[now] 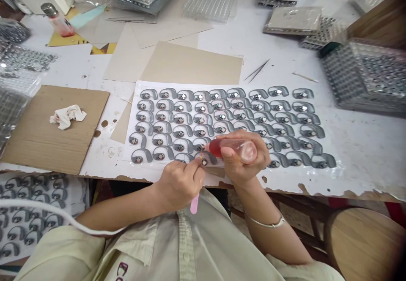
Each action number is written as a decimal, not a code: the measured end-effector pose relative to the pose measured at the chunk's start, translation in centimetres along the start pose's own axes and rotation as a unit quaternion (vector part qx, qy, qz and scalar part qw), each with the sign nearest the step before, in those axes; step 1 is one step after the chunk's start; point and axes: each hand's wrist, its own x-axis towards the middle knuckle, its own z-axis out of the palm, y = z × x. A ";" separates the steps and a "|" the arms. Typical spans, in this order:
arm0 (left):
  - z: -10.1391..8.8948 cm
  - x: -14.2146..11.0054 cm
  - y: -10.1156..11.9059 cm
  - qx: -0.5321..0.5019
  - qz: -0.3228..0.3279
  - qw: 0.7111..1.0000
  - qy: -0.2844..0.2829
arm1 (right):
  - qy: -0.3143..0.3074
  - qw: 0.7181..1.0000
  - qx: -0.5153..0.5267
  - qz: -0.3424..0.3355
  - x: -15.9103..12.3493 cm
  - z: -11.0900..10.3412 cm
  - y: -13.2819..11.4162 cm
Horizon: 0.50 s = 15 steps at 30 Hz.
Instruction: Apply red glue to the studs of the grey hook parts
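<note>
My right hand (245, 154) is wrapped round a clear squeeze bottle (234, 149) with red liquid in it. The bottle is tipped over, its nozzle pointing left and down at the grey hook-shaped parts. My left hand (185, 177) pinches slim pink tweezers (194, 205), whose flat end sticks out below the fist. Their tip and the nozzle come close together over one part in the lower rows. Several rows of these hook-shaped parts (203, 110), each with a shiny round piece, lie on a white sheet (131, 145). Both hands cover some of the lower parts.
Loose tweezers (257, 69) and a cotton swab (304, 77) lie beyond the sheet. A crumpled tissue (67, 116) rests on brown cardboard (47, 145) at left. Another bottle (57, 20) stands back left. Stacked clear trays (364, 74) are at right, a wooden stool (364, 243) below.
</note>
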 end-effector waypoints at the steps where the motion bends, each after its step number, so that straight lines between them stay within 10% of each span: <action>1: 0.0 0.0 0.0 0.003 -0.003 1.000 0.001 | 0.000 1.000 0.000 0.002 0.0 0.0 0.0; 15: 0.0 0.0 0.0 0.004 -0.010 1.000 0.005 | 0.009 1.000 0.012 -0.010 -0.2 0.0 0.5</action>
